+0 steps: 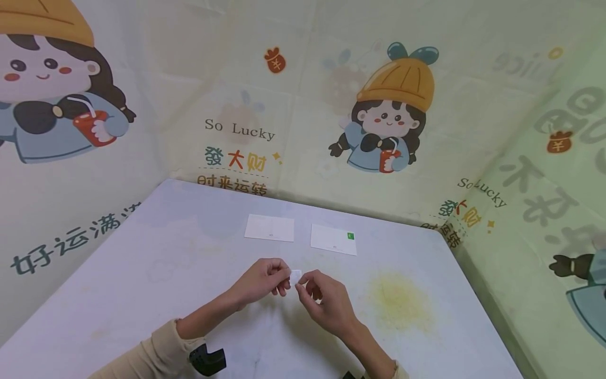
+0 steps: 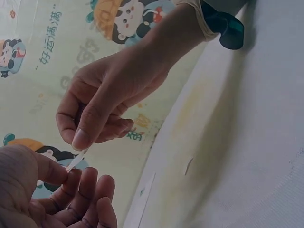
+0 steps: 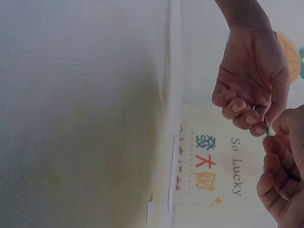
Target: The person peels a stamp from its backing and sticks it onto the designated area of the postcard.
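Over the table, both hands meet at a small stamp (image 1: pixel 295 277). Its white back shows in the head view, and a strip of green (image 3: pixel 267 129) shows on it in the right wrist view. My left hand (image 1: pixel 262 280) pinches one edge between thumb and index finger. The opposite edge is pinched by my right hand (image 1: pixel 329 302), also with thumb and forefinger. In the left wrist view the stamp (image 2: pixel 76 161) appears nearly edge-on between the fingertips. Beyond the hands lie a plain white envelope (image 1: pixel 269 228) and a second white envelope (image 1: pixel 333 239) with a green stamp (image 1: pixel 350 236) at its upper right corner.
The white tabletop (image 1: pixel 189 263) has a yellowish patch (image 1: pixel 400 302) right of the hands. A cloth backdrop (image 1: pixel 303 105) with cartoon figures and lettering rises along the table's back and sides. A black band (image 1: pixel 208 360) sits at the left wrist.
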